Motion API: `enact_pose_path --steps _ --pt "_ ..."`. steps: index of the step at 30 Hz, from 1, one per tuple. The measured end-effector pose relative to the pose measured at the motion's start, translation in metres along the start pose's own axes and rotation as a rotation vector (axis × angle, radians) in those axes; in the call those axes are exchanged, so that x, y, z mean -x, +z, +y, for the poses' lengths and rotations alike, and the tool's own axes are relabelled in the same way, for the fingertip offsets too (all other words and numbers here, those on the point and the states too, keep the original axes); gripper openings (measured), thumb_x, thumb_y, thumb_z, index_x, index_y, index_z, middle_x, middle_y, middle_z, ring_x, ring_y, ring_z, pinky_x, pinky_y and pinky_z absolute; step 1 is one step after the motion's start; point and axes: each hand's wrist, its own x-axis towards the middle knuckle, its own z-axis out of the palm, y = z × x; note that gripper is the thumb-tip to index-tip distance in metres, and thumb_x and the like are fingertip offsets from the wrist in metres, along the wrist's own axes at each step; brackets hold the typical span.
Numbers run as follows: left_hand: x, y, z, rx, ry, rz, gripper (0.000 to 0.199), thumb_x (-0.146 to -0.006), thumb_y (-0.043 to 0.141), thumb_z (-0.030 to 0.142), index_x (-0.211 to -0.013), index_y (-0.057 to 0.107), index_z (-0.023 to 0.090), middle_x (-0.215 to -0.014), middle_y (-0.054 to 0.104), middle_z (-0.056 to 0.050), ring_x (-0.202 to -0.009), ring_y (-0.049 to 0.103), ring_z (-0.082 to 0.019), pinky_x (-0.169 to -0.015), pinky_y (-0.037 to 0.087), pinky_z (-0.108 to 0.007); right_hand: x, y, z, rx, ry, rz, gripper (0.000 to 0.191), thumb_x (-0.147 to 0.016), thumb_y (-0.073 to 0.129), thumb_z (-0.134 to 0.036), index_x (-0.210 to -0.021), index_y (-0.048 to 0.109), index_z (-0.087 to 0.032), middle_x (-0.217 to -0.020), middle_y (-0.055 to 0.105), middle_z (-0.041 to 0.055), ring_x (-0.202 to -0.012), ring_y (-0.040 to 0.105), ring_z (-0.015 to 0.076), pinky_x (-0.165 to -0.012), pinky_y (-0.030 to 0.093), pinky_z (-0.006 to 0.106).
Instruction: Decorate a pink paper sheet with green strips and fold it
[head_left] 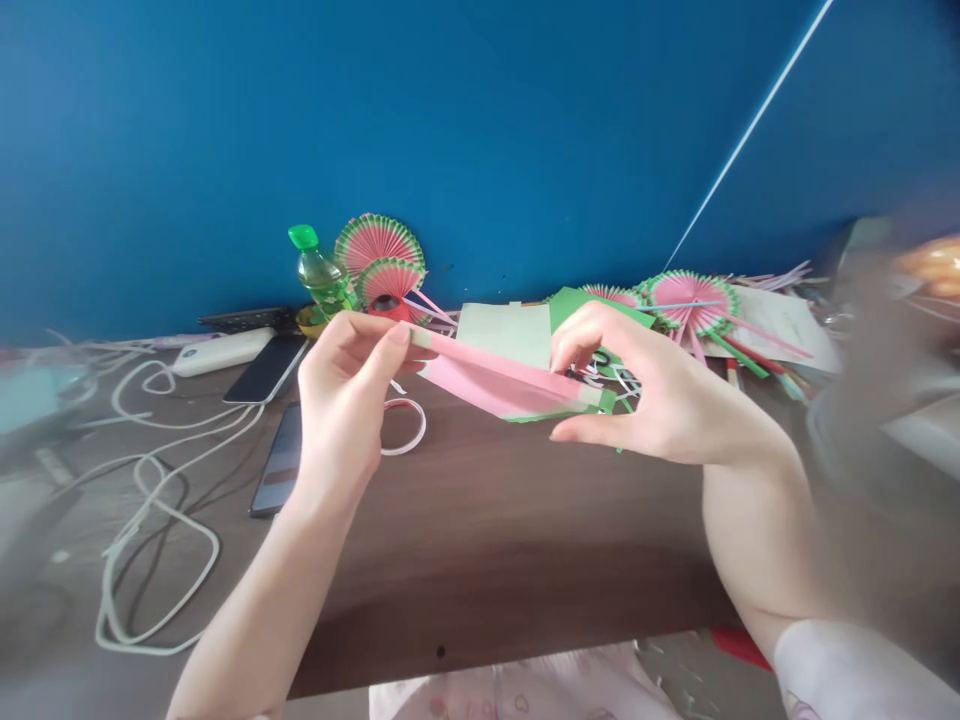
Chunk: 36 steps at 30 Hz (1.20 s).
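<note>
My left hand (pixel 349 385) pinches the left end of a folded strip of pink paper (pixel 487 378) between thumb and fingers. The paper has green edges and a pale band near each end, and it hangs in the air above the desk, slanting down to the right. Around its right end is my right hand (pixel 637 385), thumb and fingers spread apart. Its fingertips are close to the paper's upper edge; whether they touch it I cannot tell. Below the left hand, a roll of tape (pixel 403 427) lies on the desk (pixel 525 530).
Pink and green pleated paper fans (pixel 379 250) lean against the blue wall beside a green-capped bottle (pixel 322 272). More fans (pixel 690 303) and green paper (pixel 581 308) lie at the back right. Phones (pixel 277 460), a white power bank (pixel 223 351) and looped white cables (pixel 161 530) occupy the left.
</note>
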Motion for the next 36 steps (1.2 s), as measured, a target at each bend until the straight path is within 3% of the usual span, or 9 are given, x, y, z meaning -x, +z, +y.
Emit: enact_pose_path --steps 4,8,10,13,18,22,24,30,36 --pt "-0.002 -0.003 -0.004 0.09 -0.028 -0.009 0.013 -0.073 0.061 0.025 -0.072 0.05 0.019 -0.067 0.061 0.002 -0.064 0.063 -0.013 -0.065 0.05 -0.026 0.003 0.003 0.001 0.166 -0.053 0.1 0.008 -0.081 0.054 -0.025 -0.089 0.054 -0.023 -0.09 0.058 0.0042 -0.082 0.054 0.0184 -0.072 0.043 0.034" --pt "-0.004 -0.006 -0.005 0.083 -0.063 -0.077 0.021 -0.073 0.06 0.023 -0.092 0.051 0.023 -0.063 0.06 0.004 -0.061 0.061 -0.013 -0.065 0.049 -0.027 0.005 0.004 0.009 0.235 -0.093 0.149 0.012 -0.085 0.049 -0.024 -0.092 0.059 -0.025 -0.094 0.063 0.0041 -0.085 0.058 0.0188 -0.073 0.044 0.034" --pt "-0.006 -0.009 -0.004 -0.069 -0.045 -0.132 0.021 -0.076 0.057 0.027 -0.096 0.056 0.024 -0.065 0.06 0.003 -0.062 0.058 -0.012 -0.064 0.047 -0.025 0.005 0.002 0.013 0.238 -0.094 0.166 0.015 -0.085 0.049 -0.024 -0.093 0.061 -0.025 -0.094 0.065 0.0033 -0.085 0.059 0.0185 -0.074 0.045 0.034" --pt "-0.008 -0.012 -0.003 -0.443 0.043 -0.208 0.019 -0.077 0.055 0.035 -0.082 0.066 0.021 -0.075 0.06 -0.001 -0.07 0.055 -0.014 -0.063 0.043 -0.024 0.003 -0.001 0.02 0.2 -0.054 0.168 0.017 -0.086 0.048 -0.026 -0.09 0.065 -0.025 -0.09 0.068 0.0016 -0.079 0.061 0.0168 -0.073 0.046 0.033" --pt "-0.011 -0.014 -0.012 -0.713 0.13 -0.474 0.025 -0.079 0.052 0.041 -0.084 0.067 0.021 -0.089 0.059 -0.002 -0.084 0.054 -0.016 -0.072 0.043 -0.026 -0.005 0.001 0.038 0.023 0.187 0.012 0.019 -0.081 0.054 -0.033 -0.085 0.069 -0.022 -0.087 0.07 0.0021 -0.079 0.063 0.0171 -0.071 0.047 0.031" --pt "-0.013 -0.016 -0.039 -0.708 -0.002 -0.675 0.028 -0.078 0.052 0.042 -0.093 0.066 0.022 -0.095 0.065 -0.001 -0.085 0.058 -0.017 -0.074 0.044 -0.026 -0.01 0.021 0.062 -0.139 0.284 -0.113 0.022 -0.079 0.055 -0.036 -0.086 0.068 -0.02 -0.087 0.069 0.0025 -0.079 0.062 0.016 -0.074 0.046 0.03" --pt "-0.013 -0.016 -0.058 -0.772 -0.047 -0.734 0.023 -0.079 0.051 0.037 -0.086 0.067 0.022 -0.091 0.067 0.0 -0.08 0.059 -0.016 -0.074 0.043 -0.025 -0.01 0.036 0.077 -0.177 0.309 -0.161 0.021 -0.079 0.054 -0.034 -0.087 0.067 -0.019 -0.091 0.069 0.0027 -0.084 0.062 0.0163 -0.078 0.044 0.031" --pt "-0.009 -0.01 -0.1 -0.904 -0.001 -0.817 0.02 -0.08 0.048 0.025 -0.082 0.067 0.018 -0.086 0.066 -0.003 -0.078 0.059 -0.016 -0.074 0.042 -0.027 -0.006 0.07 0.109 -0.14 0.325 -0.347 0.015 -0.075 0.058 -0.027 -0.083 0.066 -0.018 -0.09 0.068 0.0033 -0.083 0.06 0.0165 -0.078 0.042 0.03" --pt "-0.004 -0.007 -0.118 -0.974 0.143 -0.811 0.016 -0.08 0.05 0.022 -0.084 0.064 0.016 -0.081 0.061 -0.004 -0.08 0.057 -0.018 -0.077 0.042 -0.031 -0.001 0.084 0.122 -0.019 0.316 -0.347 0.009 -0.075 0.054 -0.017 -0.081 0.062 -0.016 -0.082 0.064 0.0035 -0.071 0.056 0.014 -0.065 0.041 0.026"
